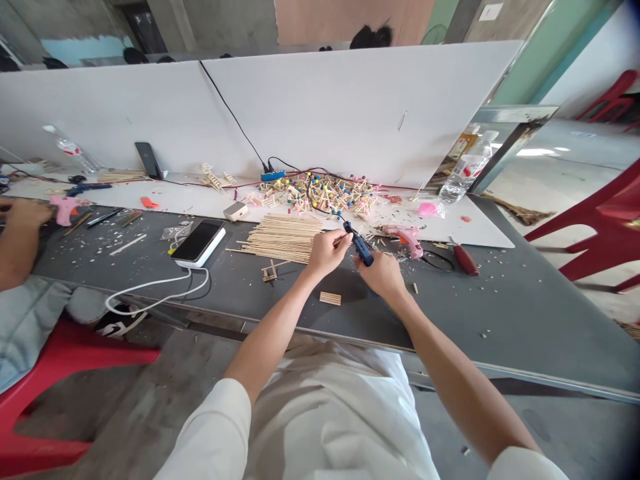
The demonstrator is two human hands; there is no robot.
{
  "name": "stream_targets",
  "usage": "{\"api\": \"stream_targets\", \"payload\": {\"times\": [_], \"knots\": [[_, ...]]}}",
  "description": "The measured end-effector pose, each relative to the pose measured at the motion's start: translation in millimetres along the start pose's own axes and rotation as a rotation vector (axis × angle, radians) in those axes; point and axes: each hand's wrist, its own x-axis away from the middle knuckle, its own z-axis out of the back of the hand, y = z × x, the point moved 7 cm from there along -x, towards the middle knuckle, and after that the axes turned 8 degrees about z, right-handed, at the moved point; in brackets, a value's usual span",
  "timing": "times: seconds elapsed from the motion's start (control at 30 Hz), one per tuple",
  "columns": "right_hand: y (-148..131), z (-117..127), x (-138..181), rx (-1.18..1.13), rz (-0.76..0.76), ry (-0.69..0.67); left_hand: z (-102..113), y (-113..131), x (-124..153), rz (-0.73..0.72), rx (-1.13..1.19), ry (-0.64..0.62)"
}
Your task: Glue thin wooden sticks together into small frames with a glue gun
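My right hand is closed around a small blue glue gun, its tip pointing up and left. My left hand pinches a thin wooden stick right at the gun's tip. Both hands hover over the dark grey table. A small raft of glued sticks lies on the table just below my left wrist. Another little stick frame sits to its left. A bundle of long wooden sticks lies just left of my left hand.
A heap of small stick figures with coloured beads sits by the white partition. A pink glue gun, red-handled cutter, phone on a white power bank and water bottle surround it. Another person's arm works at left.
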Motion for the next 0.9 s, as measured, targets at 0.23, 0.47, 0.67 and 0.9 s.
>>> {"api": "stream_targets", "payload": {"times": [0.23, 0.47, 0.67, 0.9], "knots": [[12, 11, -4, -0.130, -0.094, 0.026, 9, -2, -3, 0.025, 0.086, 0.090], [13, 15, -3, -0.226, -0.115, 0.042, 5, 3, -3, -0.028, 0.154, 0.046], [12, 14, -2, -0.227, -0.120, 0.036, 5, 8, -3, -0.103, 0.174, 0.062], [5, 15, -2, -0.203, -0.020, 0.069, 12, 9, -2, -0.120, 0.001, 0.169]]}}
